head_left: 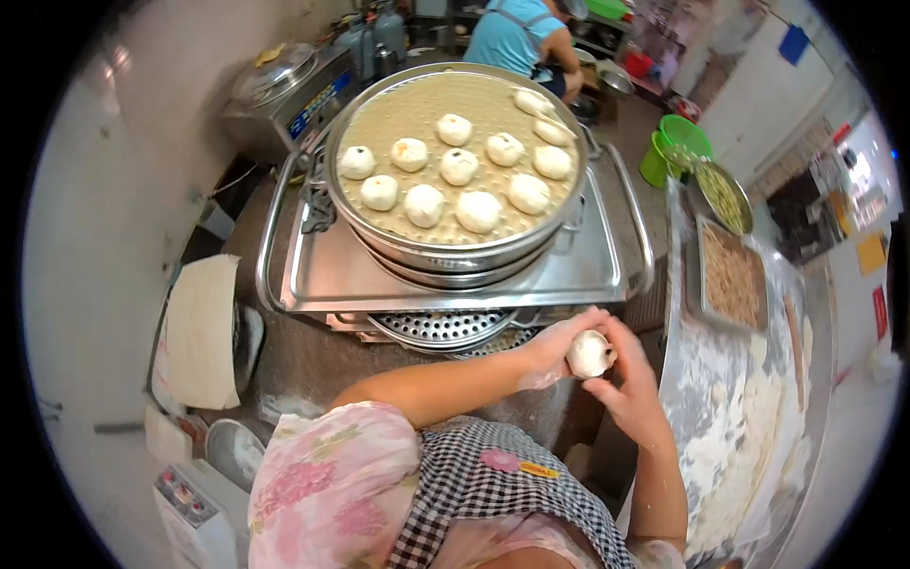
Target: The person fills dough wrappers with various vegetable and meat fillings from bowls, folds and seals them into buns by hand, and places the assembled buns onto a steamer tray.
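A round white dough bun (589,356) with a small dark spot on its side sits between my two hands. My left hand (550,349) closes around its left side, with flour on the wrist. Curled about the right side is my right hand (631,384), its thumb below the bun. Ahead of both hands stands a large round steamer (417,250), its perforated top layer holding several similar white buns (424,206). Some of those buns show dark or orange spots on top. A few at the right edge look longer in shape.
The steamer rests on a metal cart (318,275) with side handles and perforated trays (445,325) below. At right, a floured table (697,379) bears a tray of filling (732,275), a bowl of green food (722,197) and a rolling pin (794,351). Another person (517,43) crouches behind.
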{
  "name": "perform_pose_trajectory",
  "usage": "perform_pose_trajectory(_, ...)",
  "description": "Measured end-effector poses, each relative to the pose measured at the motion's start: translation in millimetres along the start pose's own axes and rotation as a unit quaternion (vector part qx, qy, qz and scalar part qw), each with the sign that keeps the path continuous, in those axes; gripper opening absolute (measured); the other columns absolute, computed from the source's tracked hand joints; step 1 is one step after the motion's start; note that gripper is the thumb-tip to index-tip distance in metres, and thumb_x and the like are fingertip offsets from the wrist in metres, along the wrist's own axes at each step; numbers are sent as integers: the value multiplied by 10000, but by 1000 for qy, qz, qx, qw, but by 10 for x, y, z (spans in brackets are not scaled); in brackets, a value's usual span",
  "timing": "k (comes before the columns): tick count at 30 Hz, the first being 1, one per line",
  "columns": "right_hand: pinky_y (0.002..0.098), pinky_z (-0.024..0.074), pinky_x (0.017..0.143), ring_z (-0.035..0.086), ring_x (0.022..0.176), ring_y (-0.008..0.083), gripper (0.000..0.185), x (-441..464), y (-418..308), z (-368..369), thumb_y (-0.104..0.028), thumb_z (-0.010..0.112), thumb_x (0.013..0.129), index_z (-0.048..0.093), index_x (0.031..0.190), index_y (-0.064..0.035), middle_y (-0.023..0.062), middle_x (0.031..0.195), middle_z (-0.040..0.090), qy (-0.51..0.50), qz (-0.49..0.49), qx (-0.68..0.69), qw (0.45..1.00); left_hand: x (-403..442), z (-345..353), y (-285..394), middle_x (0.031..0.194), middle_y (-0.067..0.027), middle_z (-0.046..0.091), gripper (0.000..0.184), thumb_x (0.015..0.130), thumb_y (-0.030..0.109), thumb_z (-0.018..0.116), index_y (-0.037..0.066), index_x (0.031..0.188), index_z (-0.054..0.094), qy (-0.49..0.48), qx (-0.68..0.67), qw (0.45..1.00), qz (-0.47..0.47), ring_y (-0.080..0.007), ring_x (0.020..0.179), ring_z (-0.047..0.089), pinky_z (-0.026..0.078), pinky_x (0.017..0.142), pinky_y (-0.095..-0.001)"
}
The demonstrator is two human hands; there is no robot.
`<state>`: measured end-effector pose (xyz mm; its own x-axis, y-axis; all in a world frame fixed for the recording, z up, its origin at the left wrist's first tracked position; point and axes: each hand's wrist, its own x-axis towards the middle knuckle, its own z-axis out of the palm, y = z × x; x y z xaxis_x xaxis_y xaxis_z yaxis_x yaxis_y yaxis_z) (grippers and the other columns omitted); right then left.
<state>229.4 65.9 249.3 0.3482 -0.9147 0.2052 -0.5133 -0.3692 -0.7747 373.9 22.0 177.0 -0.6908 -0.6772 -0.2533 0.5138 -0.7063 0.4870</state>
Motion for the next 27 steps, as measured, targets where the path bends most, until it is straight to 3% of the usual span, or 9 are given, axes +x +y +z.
perform_pose_trajectory(1,308,405,922,524,1040,176,617,163,141,95,-72,678,730,417,1285,-1,87,1117,554,-83,-40,-33,995,-123,-13,174,1275,-100,432,598,938,491,341,123,1396,231,6,-13,1000,0,-233,1083,515,463,873,-434)
perform_pose_trajectory(2,309,411,922,527,1047,181,591,331,196,174,-40,663,729,429,1270,2,94,1131,550,-113,22,75,990,-273,-22,363,1351,-118,350,673,931,535,300,147,1444,101,12,-24,1000,1,-270,1148,471,436,911,-491)
perform_pose_trajectory(4,311,422,922,533,1061,192,544,699,201,282,24,634,726,454,1239,9,108,1160,541,-167,156,282,932,-537,-222,589,1415,-136,252,737,901,599,280,174,1446,24,-7,-30,999,33,-318,1209,407,386,937,-547)
perform_pose_trajectory(6,306,439,899,537,1034,172,541,1099,183,373,-11,654,722,460,1227,9,87,1132,544,-211,187,367,887,-824,-425,771,1448,-138,215,762,885,630,291,199,1450,15,-22,-47,996,74,-342,1235,383,362,948,-572)
perform_pose_trajectory(9,314,447,901,545,1040,198,591,1833,87,565,-51,687,703,446,1242,-10,104,1149,542,-278,140,331,891,-1277,-811,808,1438,-170,255,713,915,555,304,155,1451,56,13,15,990,138,-356,1212,417,447,900,-492)
perform_pose_trajectory(13,275,441,860,538,992,153,564,3006,-150,1028,-66,713,706,470,1213,-21,70,1090,546,-340,-4,257,904,-1872,-969,487,1417,-187,284,732,900,476,428,79,1436,127,252,61,947,188,-313,1176,450,456,889,-438)
perform_pose_trajectory(20,306,451,857,572,984,223,501,4572,-631,2408,-69,687,694,510,1157,-3,153,1085,583,-212,-292,11,932,-2349,-1081,-787,1382,-165,345,762,846,451,569,61,1401,222,496,-146,811,273,-289,1135,482,462,865,-442)
perform_pose_trajectory(23,330,443,878,570,1010,268,579,4732,-420,3040,-122,698,685,483,1214,-23,180,1136,571,-259,-277,-167,910,-2307,-1080,-1044,1369,-161,367,714,859,412,569,54,1389,252,540,-211,767,273,-286,1137,484,450,876,-443)
perform_pose_trajectory(27,341,420,918,544,1062,280,671,4726,-381,2923,-166,697,705,414,1300,-43,184,1217,528,-264,-270,-46,925,-2244,-910,-919,1358,-153,389,643,877,361,563,41,1371,303,553,-203,775,230,-267,1141,486,437,899,-408)
